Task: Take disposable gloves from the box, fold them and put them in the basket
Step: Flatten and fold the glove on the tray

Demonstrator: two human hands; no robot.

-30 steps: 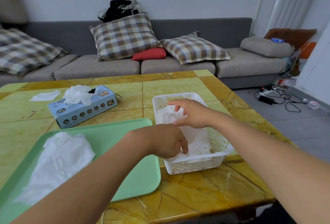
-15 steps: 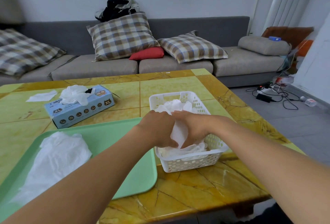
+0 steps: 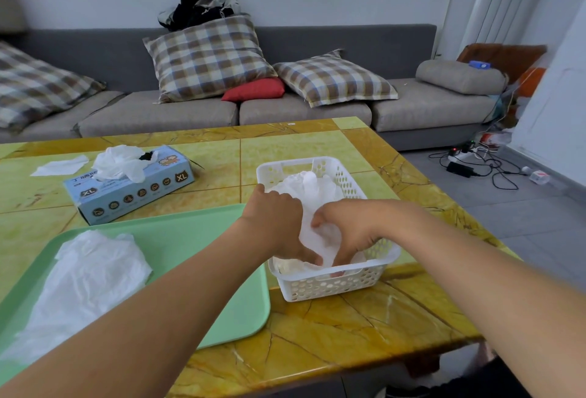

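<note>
We see both hands in the white basket (image 3: 320, 283); left hand (image 3: 276, 223) and right hand (image 3: 352, 232) each grip the folded glove (image 3: 320, 232), its long axis running away from us.

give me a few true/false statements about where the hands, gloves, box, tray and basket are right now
1. Both hands are down in the white basket. True: the left hand and right hand press on the gloves in the basket.
2. The glove box stands on the green tray. False: it sits on the table beyond the tray.
3. A crumpled glove lies on the tray. True.
4. The basket is on the tray. False: it stands on the table beside it.
</note>
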